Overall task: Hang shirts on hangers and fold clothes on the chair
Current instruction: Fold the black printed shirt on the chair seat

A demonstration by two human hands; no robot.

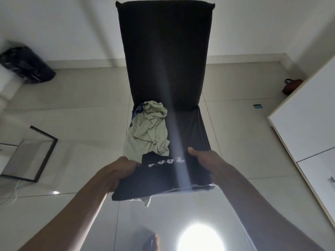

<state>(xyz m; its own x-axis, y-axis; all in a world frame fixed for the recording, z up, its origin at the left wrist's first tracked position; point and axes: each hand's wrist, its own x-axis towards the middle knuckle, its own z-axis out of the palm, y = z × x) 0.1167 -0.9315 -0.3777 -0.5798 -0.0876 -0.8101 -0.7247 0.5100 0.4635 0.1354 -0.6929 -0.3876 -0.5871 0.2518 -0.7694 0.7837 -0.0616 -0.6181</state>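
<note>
While both hands grip a folded black shirt [159, 175], left hand [120, 171] and right hand [205, 157] at its sides; green shirt [148, 131] crumpled on chair [166, 51]

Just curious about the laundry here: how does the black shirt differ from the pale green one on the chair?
The black shirt is dark with white print; the pale green garment is plain and light. The black one looks flat and folded, gripped at its sides by the left hand and right hand; the green one lies crumpled and untouched. Both are at the black chair's seat.

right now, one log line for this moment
hands: left, right grip folded black shirt | chair: green clothes piled
</note>
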